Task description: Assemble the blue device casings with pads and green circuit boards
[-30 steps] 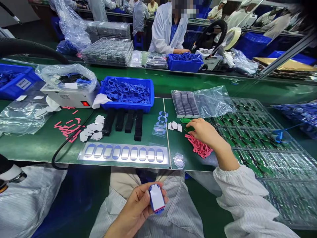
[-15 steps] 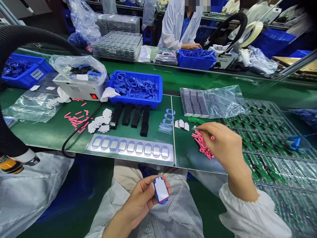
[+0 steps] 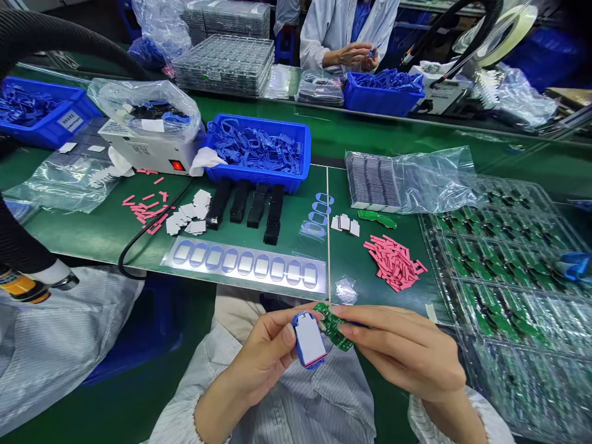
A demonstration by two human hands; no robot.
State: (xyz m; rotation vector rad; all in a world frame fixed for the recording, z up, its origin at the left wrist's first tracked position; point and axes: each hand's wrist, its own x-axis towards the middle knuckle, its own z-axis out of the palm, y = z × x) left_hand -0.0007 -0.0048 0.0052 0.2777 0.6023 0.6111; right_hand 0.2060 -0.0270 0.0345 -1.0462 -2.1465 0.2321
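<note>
Hands meet low over the lap, just short of the desk [image 3: 92,240] edge, probably so that the small parts sit close under the eyes. The left hand [image 3: 263,364] has its fingers [image 3: 283,338] closed around a blue housing [image 3: 309,340]. Its white face is turned up and tilted toward the right, which seems to leave that side free. The right hand [image 3: 407,354] pinches a green circuit board [image 3: 333,325] between thumb and fingertips by its far end, so the near end touches the housing's upper right edge. Whether it has entered the shell I cannot tell. On the desk the stock lies within easy reach. A heap of pink strips [image 3: 394,262] sits just beside clear trays of green boards [image 3: 499,246] on the right. A few white pads [image 3: 346,224] and a liner of oval labels [image 3: 247,266] lie in the middle. Black blocks [image 3: 247,206] stand in a row before a blue bin [image 3: 250,180] of frames. Across the desk another person's hands [image 3: 354,55] hold a similar small blue piece.
</note>
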